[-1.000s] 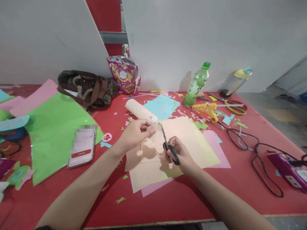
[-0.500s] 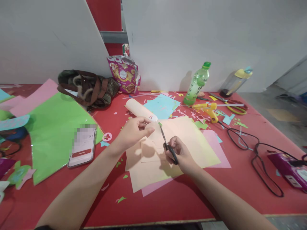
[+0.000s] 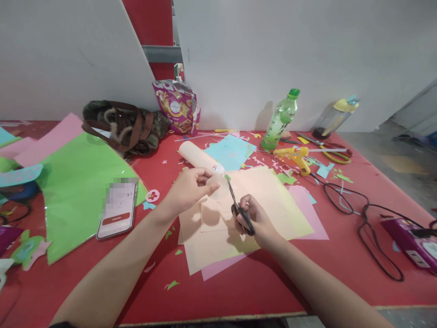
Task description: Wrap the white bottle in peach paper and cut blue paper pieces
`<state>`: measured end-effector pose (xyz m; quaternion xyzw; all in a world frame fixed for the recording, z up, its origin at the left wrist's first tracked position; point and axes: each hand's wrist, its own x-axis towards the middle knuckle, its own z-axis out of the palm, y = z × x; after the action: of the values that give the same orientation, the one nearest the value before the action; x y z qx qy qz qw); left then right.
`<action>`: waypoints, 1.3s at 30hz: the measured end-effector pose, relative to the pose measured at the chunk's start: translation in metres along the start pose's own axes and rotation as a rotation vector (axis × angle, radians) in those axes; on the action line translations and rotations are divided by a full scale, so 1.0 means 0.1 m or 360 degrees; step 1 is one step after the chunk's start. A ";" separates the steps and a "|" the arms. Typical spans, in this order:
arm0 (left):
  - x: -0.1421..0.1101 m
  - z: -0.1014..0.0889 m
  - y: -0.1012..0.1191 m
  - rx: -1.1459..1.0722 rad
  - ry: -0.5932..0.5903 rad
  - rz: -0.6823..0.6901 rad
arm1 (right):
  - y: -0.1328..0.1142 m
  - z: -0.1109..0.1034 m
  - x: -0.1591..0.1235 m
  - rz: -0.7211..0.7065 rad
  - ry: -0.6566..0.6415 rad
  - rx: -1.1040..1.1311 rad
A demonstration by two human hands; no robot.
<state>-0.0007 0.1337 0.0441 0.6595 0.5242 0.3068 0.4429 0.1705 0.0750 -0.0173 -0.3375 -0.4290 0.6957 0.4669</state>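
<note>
My left hand is closed, thumb and fingers pinching a small pale piece of paper with a rounded edge. In my right hand is a pair of scissors with black handles, my fingers bent round the loops. The blades point away from me, up to the right edge of the pale paper; whether they touch it I cannot tell. Under both hands lies a stack of cream paper sheets, above a pink sheet. A white paper roll rests just beyond my left hand.
Left are a phone, a large green sheet and a camouflage bag. A snack bag and green bottle stand at the back. Right are a yellow glue gun, its black cable and larger scissors. Paper scraps litter the red table.
</note>
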 end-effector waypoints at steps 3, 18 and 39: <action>-0.01 0.02 0.02 0.0007 -0.0044 0.0011 | 0.00 -0.01 0.01 -0.0015 -0.0009 -0.0014; -0.01 0.00 0.02 0.0010 -0.0076 0.0016 | -0.03 0.00 0.00 0.0011 -0.0019 0.0066; 0.01 -0.06 -0.01 -0.0109 0.0123 0.0021 | -0.03 0.01 0.00 0.0057 0.0060 0.0039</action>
<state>-0.0064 0.1360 0.0455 0.6350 0.5258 0.3527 0.4426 0.1710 0.0759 -0.0142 -0.3524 -0.4056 0.7026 0.4665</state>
